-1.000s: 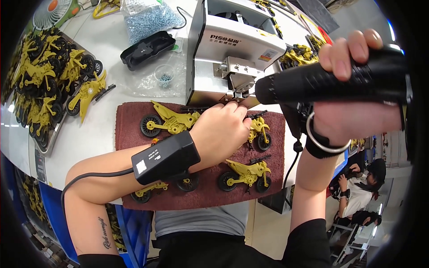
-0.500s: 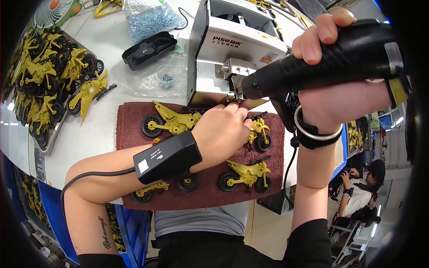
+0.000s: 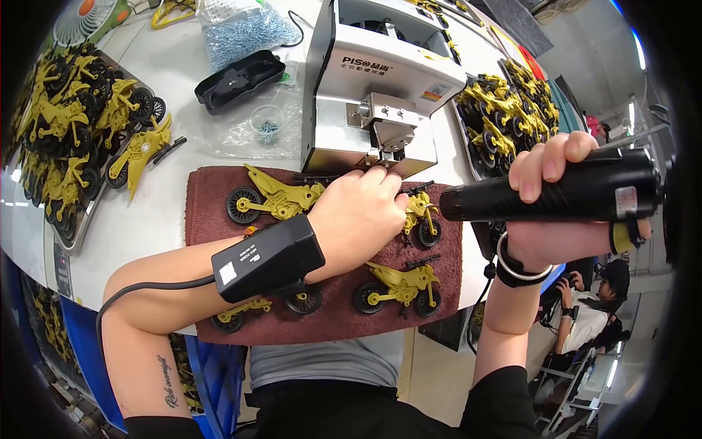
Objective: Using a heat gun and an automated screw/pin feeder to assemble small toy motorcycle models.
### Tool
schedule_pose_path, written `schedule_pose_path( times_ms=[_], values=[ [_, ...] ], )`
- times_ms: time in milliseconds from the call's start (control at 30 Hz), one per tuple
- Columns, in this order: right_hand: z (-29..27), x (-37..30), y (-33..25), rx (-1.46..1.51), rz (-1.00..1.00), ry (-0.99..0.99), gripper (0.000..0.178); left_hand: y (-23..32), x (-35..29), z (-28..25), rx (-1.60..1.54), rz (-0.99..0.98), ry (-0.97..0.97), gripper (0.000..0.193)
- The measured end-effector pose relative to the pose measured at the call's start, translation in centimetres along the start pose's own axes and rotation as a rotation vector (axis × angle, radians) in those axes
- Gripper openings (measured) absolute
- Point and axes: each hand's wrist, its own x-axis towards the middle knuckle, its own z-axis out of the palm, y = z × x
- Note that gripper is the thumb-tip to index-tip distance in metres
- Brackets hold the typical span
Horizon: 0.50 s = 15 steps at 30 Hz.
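Observation:
My right hand (image 3: 556, 175) is wrapped round a black electric screwdriver (image 3: 585, 189), held off to the right with its tip over the brown cloth (image 3: 336, 322). My left hand (image 3: 358, 219) is closed over a yellow toy motorcycle (image 3: 420, 212) on the cloth; its front wheel and handlebar show past my thumb, and the rest lies hidden under the hand. Left of my fingers rests another motorcycle (image 3: 281, 197). A third motorcycle (image 3: 402, 287) lies nearer me, and one more is partly covered by my left forearm, which carries a strapped black box (image 3: 267, 260).
Right behind the cloth stands a metal screw feeder (image 3: 395, 80). Trays piled with yellow motorcycles flank it, a left pile (image 3: 73, 124) and a right pile (image 3: 508, 106). A bag of screws (image 3: 245, 40), a black case (image 3: 241, 82) and a small cup (image 3: 268, 124) lie left of the feeder.
My right hand has drawn the screwdriver away from the feeder, lower and to the right, so the feeder's outlet and the right pile now show. My left hand stays in place.

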Motion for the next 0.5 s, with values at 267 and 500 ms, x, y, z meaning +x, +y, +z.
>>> schedule_pose_path(
  times_ms=[267, 500],
  values=[
    [-1.8, -0.5, 2.3, 0.181, -0.101, 0.095, 0.101, 0.0, 0.0, 0.1, -0.019, 0.006, 0.019, 0.031],
    [-1.9, -0.3, 3.2, 0.148, -0.107, -0.052, 0.097, 0.0, 0.0, 0.1, -0.016, 0.007, 0.031, 0.03]
  ],
)
